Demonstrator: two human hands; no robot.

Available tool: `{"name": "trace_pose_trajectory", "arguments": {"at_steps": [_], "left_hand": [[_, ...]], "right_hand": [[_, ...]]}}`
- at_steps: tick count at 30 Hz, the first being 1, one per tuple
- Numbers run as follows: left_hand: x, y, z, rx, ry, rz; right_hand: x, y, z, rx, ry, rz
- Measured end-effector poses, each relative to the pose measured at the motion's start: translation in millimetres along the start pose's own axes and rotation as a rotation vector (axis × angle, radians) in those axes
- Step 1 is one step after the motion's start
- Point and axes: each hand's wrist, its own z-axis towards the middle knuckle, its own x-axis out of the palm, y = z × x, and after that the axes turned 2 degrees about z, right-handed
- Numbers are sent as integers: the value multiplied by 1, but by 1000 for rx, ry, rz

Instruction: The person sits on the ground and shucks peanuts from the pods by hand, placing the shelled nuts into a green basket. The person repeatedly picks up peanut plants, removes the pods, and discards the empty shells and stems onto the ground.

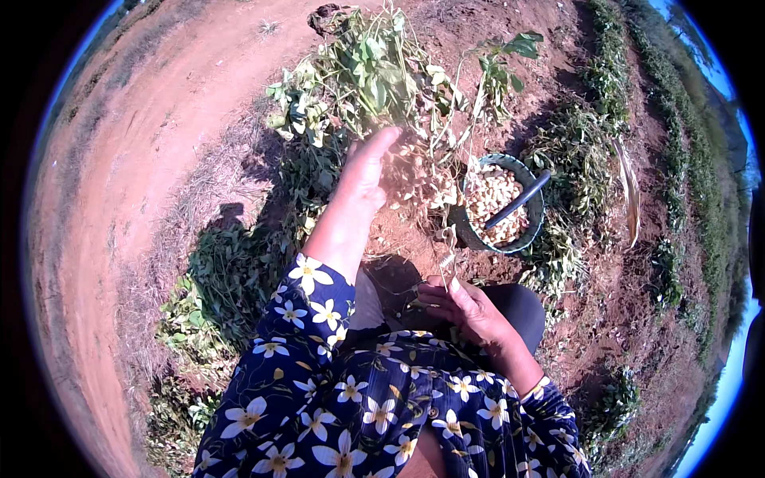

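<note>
My left hand is stretched out at an uprooted peanut plant, its thumb extended; the stems and pods beside the palm are blurred, so its hold cannot be made out. Pods hang among the roots to the right of this hand. Closer to my body, my right hand pinches a thin dry stem between thumb and fingers. A woven basket with a dark handle stands beyond my right hand, holding many peanut pods.
Heaps of pulled plants lie at the left. More wilted plants lie on the reddish soil to the right of the basket, near a long dry husk or leaf. Green crop rows run along the far right; a dirt track passes on the left.
</note>
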Motion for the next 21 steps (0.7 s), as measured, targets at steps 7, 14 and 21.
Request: {"name": "trace_pose_trajectory", "arguments": {"at_steps": [7, 14, 21], "left_hand": [[-9, 6, -4, -7, -62, 137], [5, 4, -13, 15, -46, 295], [-2, 22, 0, 45, 80, 403]], "right_hand": [[-35, 88, 54, -525, -365, 14], [11, 167, 108, -927, -407, -939], [39, 192, 154, -738, -254, -1084]]}}
